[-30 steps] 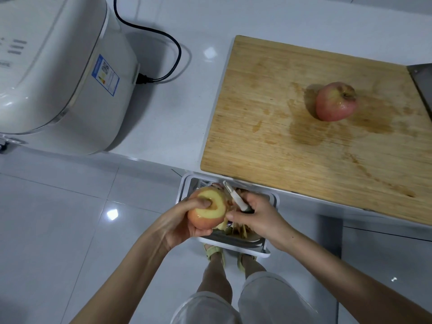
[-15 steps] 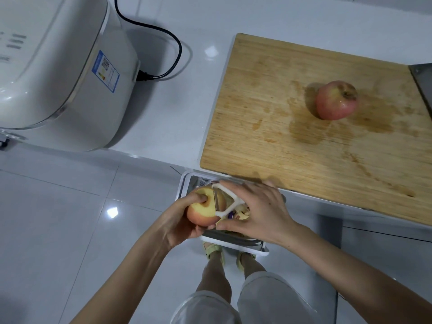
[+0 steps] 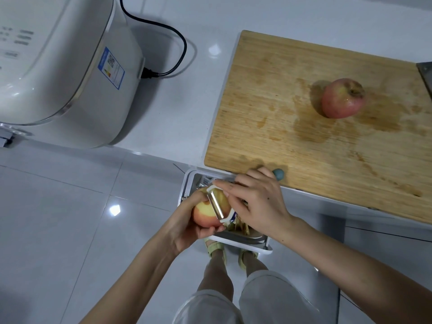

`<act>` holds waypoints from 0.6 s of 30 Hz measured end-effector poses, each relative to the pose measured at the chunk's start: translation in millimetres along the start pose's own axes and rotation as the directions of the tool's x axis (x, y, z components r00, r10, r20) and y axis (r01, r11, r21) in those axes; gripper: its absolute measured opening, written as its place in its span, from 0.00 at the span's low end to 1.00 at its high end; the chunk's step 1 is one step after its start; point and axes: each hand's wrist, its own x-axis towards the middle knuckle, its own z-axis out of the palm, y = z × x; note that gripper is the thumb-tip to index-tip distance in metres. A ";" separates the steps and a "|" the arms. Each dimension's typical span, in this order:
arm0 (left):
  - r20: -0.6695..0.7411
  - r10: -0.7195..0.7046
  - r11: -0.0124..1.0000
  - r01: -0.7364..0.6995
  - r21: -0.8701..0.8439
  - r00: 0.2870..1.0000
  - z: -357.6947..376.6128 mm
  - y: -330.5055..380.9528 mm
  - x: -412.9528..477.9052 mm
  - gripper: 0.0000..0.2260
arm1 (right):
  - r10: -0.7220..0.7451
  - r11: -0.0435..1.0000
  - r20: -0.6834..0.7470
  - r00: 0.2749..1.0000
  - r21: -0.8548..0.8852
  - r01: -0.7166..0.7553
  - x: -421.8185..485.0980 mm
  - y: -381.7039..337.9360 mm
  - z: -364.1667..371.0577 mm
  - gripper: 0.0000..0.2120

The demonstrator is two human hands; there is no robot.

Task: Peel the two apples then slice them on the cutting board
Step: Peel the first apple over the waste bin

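Your white countertop (image 3: 182, 108) carries a cream rice cooker (image 3: 58, 73) at ten o'clock, with its black cord (image 3: 173, 36) looping toward twelve. The wooden cutting board (image 3: 292, 141) lies at two o'clock, and on it you have one unpeeled apple (image 3: 342, 98). Below the counter edge, the tiled floor (image 3: 70, 218) bears a white bin (image 3: 185, 187) at six.

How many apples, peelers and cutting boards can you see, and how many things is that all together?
Apples: 2 (one apple in the left hand, one apple on the cutting board)
Peelers: 1 (the peeler in the right hand)
Cutting boards: 1
Total: 4
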 end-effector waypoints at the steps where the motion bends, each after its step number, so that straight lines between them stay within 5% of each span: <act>1: 0.001 -0.009 1.000 0.009 0.003 1.000 0.1 0.6 -0.4 0.20 | -0.003 1.000 0.005 1.000 0.005 0.003 0.6 0.1 -0.4 0.15; 11: 0.059 -0.047 0.996 0.042 0.084 0.997 -5.5 9.8 -6.7 0.19 | 0.059 0.993 0.043 0.997 0.099 -0.063 -7.8 11.3 -0.2 0.13; 18: 0.135 -0.103 0.987 0.085 0.135 0.985 -17.5 17.0 -12.6 0.29 | 0.059 0.988 0.117 0.991 0.133 -0.074 -9.7 17.1 5.3 0.13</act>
